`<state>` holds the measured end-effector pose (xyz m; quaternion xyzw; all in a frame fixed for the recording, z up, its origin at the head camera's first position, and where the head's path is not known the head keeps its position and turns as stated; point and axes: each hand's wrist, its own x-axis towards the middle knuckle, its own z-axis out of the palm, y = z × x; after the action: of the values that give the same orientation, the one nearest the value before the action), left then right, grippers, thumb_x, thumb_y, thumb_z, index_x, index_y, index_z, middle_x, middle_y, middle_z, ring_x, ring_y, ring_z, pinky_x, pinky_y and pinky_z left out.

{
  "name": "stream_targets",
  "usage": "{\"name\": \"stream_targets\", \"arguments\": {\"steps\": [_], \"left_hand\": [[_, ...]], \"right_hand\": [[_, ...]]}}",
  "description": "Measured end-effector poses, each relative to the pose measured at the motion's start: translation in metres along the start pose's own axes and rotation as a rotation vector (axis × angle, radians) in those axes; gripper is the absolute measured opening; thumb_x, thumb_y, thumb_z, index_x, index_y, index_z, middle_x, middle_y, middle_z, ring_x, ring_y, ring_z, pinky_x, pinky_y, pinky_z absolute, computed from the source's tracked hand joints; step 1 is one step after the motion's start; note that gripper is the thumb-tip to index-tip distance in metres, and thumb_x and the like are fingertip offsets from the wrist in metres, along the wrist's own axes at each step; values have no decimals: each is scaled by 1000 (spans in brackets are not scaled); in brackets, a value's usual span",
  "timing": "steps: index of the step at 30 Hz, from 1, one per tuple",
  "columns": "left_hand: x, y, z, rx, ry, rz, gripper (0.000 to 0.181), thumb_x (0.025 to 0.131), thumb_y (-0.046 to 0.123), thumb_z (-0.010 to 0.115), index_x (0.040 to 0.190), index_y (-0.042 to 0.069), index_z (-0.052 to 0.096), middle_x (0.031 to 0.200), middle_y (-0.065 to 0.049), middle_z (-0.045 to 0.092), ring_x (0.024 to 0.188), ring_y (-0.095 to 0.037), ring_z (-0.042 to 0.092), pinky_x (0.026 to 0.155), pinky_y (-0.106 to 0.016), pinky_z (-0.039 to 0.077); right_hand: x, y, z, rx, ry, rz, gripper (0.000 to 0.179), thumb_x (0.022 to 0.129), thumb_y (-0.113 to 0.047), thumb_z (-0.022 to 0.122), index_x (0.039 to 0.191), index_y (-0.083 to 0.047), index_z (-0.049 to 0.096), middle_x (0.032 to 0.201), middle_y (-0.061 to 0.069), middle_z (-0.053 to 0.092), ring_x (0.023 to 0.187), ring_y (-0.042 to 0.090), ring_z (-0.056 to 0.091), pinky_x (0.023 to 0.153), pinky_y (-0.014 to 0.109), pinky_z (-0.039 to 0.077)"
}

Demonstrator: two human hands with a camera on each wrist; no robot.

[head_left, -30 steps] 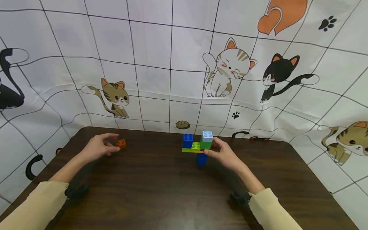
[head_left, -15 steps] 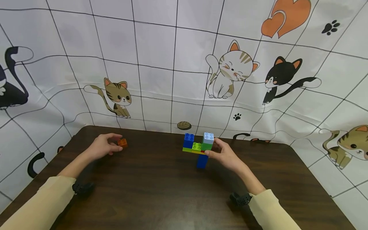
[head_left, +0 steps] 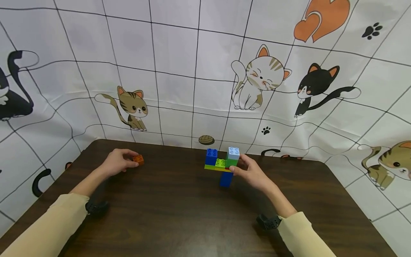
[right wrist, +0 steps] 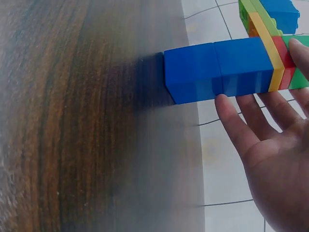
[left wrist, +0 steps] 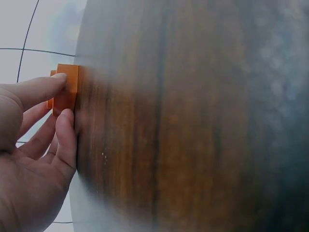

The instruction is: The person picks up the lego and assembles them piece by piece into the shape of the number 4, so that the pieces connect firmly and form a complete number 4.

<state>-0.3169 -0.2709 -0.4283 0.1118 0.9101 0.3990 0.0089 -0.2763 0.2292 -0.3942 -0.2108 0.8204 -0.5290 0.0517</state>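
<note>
On the left part of the table, my left hand (head_left: pixel 116 163) pinches a small orange toy brick (head_left: pixel 139 159). In the left wrist view the thumb lies on one side of the orange brick (left wrist: pixel 70 94), and the brick stands on the tabletop. Right of centre, my right hand (head_left: pixel 253 175) grips a toy brick structure (head_left: pixel 226 179) near its green and red bricks. Two stacked blue bricks (right wrist: pixel 217 70) form its base, under a yellow and lime layer. A dark blue brick (head_left: pixel 211 156) tops its left end, a light blue brick (head_left: pixel 233 152) its right.
Both hands work over a dark brown wooden table (head_left: pixel 167 214). Behind its far edge hangs a white gridded sheet (head_left: pixel 173 89) printed with cartoon cats. A dark wrist strap (head_left: pixel 269 222) sits at the right sleeve's cuff.
My left hand has moved slightly right, and its fingers have closed around the orange brick. The right hand keeps its hold on the structure. The head view has shifted slightly.
</note>
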Motion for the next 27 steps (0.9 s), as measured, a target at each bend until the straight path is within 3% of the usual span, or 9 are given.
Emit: {"name": "stream_targets", "arguments": {"steps": [5, 13, 22, 27], "left_hand": [[1, 2, 2, 23, -11, -10, 52, 90, 15, 79, 132, -11, 60, 114, -29, 66, 72, -20, 61, 56, -31, 54], [6, 10, 7, 79, 25, -6, 46, 87, 9, 80, 124, -12, 64, 112, -31, 65, 56, -17, 59, 51, -31, 53], [1, 46, 24, -2, 57, 112, 42, 88, 5, 78, 124, -10, 65, 103, -24, 70, 72, -21, 65, 58, -29, 55], [0, 68, 35, -35, 60, 157, 41, 88, 6, 78, 125, -7, 66, 107, -22, 70, 88, -27, 67, 64, -28, 56]], "right_hand": [[-1, 2, 2, 13, 5, 23, 48, 101, -19, 68, 142, -4, 50, 130, 20, 63, 113, 34, 61, 93, 42, 57], [2, 2, 1, 41, -16, 10, 47, 101, -18, 68, 141, -2, 50, 128, 20, 64, 112, 34, 61, 92, 43, 57], [2, 6, 1, 44, -12, -17, 46, 101, -17, 68, 140, -1, 50, 126, 20, 65, 109, 33, 62, 90, 40, 57], [2, 6, 0, 52, -14, -22, 45, 101, -17, 67, 140, -1, 50, 126, 21, 66, 109, 32, 63, 89, 39, 57]]}}
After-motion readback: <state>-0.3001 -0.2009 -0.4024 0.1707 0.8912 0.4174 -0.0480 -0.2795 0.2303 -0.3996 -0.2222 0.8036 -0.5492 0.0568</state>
